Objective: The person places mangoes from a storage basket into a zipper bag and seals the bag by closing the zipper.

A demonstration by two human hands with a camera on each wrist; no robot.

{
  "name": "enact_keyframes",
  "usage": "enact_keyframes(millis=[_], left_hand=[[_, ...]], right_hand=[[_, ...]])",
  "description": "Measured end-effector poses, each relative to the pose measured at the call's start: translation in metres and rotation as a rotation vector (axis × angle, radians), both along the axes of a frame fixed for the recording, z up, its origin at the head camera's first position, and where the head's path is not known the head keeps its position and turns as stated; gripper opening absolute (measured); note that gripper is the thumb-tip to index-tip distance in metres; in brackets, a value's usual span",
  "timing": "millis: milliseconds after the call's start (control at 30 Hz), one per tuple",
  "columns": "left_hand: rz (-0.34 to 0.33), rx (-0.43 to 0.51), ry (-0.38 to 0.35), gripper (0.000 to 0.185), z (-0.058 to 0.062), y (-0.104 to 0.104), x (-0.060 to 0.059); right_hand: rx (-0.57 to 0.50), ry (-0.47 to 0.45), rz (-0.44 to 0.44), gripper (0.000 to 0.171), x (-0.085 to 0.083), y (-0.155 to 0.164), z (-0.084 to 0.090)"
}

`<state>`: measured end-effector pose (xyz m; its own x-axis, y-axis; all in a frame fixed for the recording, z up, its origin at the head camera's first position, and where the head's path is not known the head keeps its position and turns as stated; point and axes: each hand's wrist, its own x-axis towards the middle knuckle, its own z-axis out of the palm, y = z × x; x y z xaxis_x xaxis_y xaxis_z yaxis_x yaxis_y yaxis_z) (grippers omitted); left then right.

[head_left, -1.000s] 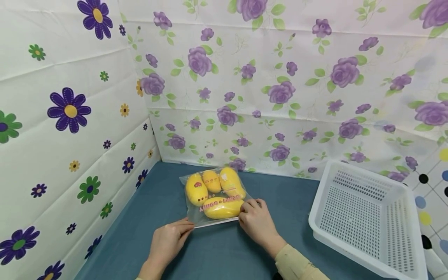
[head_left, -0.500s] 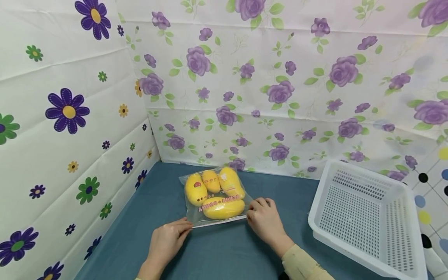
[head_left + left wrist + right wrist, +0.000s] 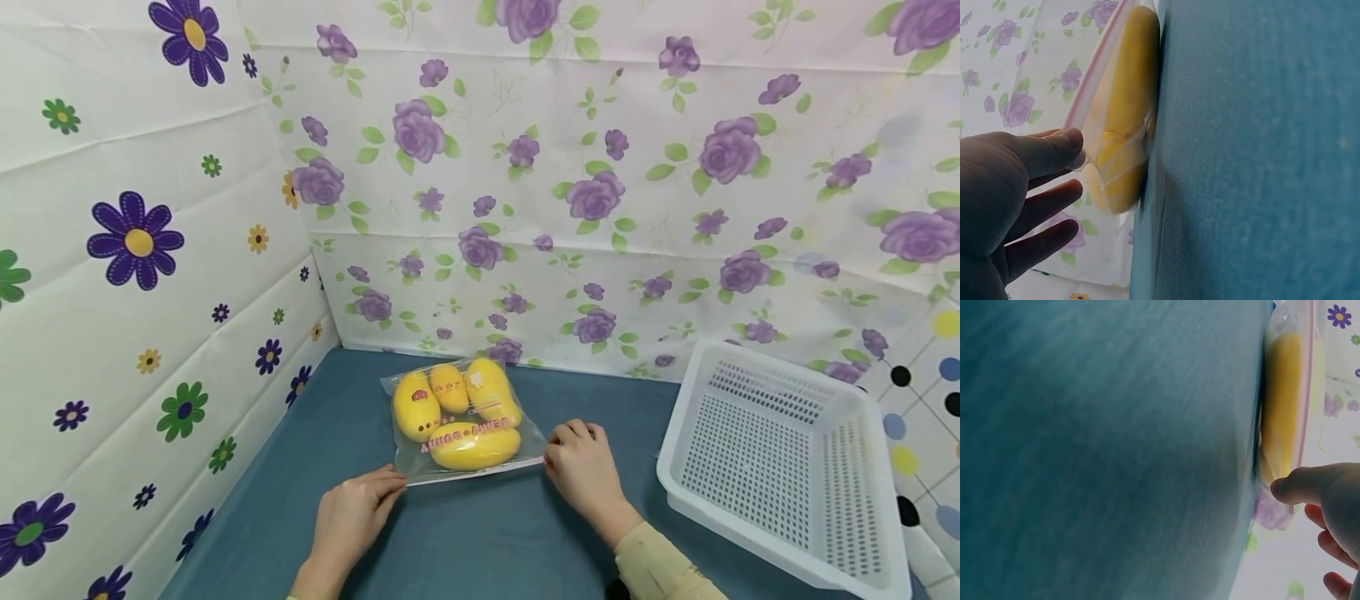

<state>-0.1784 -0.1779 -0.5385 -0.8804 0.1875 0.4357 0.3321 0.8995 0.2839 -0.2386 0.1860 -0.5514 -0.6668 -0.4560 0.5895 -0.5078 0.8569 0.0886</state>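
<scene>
**On the blue bench: right hand slides off the bag's near edge**

Near the back corner of the bench (image 3: 480, 542), a clear zip bag (image 3: 459, 419) lies flat with four yellow mango-shaped pieces (image 3: 471, 446) inside. The left hand (image 3: 351, 523) sits at the bag's near left corner, thumb and fingers pinching the plastic edge; the left wrist view shows the thumb pressed against the film. The right hand (image 3: 585, 471) rests at the near right corner with its fingers curled, fingertips touching the edge. A second ago that hand lay over the bag's near edge beside the lowest yellow piece; it has since moved rightward to the corner. The bag and left hand have barely shifted. A white perforated basket (image 3: 780, 467) stands well apart to the right.
</scene>
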Motion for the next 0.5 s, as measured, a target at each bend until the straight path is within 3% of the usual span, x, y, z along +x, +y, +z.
enact_keyframes(millis=[167, 233, 300, 400, 500], left_hand=[[-0.025, 0.005, 0.002, 0.017, 0.000, -0.001, -0.002], [-0.036, 0.023, -0.021, 0.016, 0.000, -0.001, -0.002], [-0.040, 0.054, -0.076, 0.019, 0.001, -0.004, -0.003], [-0.041, 0.105, -0.175, 0.042, 0.004, -0.010, -0.003], [-0.073, 0.117, -0.255, 0.073, 0.008, -0.021, -0.005]], right_hand=[[0.001, -0.046, -0.034, 0.018, 0.003, 0.001, 0.002], [-0.004, -0.115, -0.073, 0.017, 0.006, 0.001, 0.005], [-0.014, -0.218, -0.122, 0.031, 0.011, 0.001, 0.010], [-0.046, -0.401, -0.181, 0.059, 0.022, 0.004, 0.018], [-0.079, -0.553, -0.205, 0.074, 0.034, 0.013, 0.022]])
